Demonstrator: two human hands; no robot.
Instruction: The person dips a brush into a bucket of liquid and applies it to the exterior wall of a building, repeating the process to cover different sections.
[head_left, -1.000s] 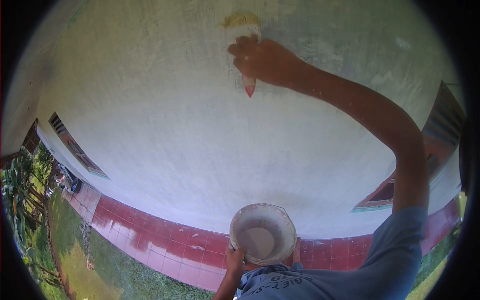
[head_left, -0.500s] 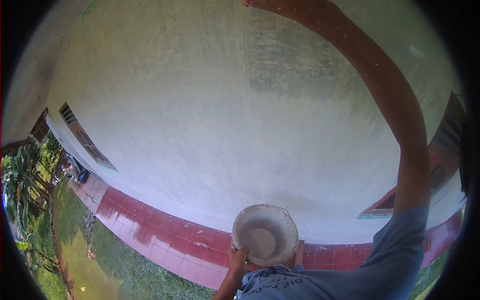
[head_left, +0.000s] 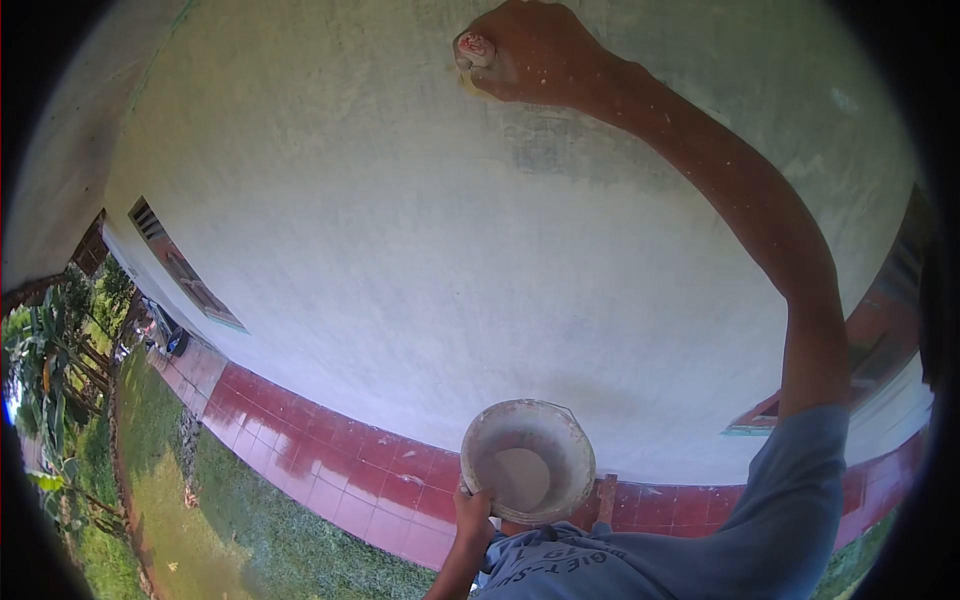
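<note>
My left hand [head_left: 473, 512] grips the near-left rim of a round, paint-crusted bucket [head_left: 572, 452], its thumb over the edge. Pale greyish paint [head_left: 513, 478] lies in the bottom of the bucket. High on the wall [head_left: 380, 250], my right hand [head_left: 540, 55] is closed around a paintbrush [head_left: 475, 49]. Only the smeared pink-and-white handle end and a yellowish edge below the fist show; the rest is hidden by the hand. A darker, damp-looking patch [head_left: 545, 150] marks the wall just under my right wrist.
Red tiled walkway [head_left: 330, 437] runs along the wall's foot, with grass [head_left: 230, 490] beyond it. One shuttered window [head_left: 185, 270] is at the left, another window [head_left: 760, 412] at the lower right. A brownish upright piece [head_left: 607, 497] stands behind the bucket.
My right hand has come down into view from the top edge, with the brush handle now showing. The dark wall patch looks smaller, partly covered by the arm. My left hand keeps holding the bucket.
</note>
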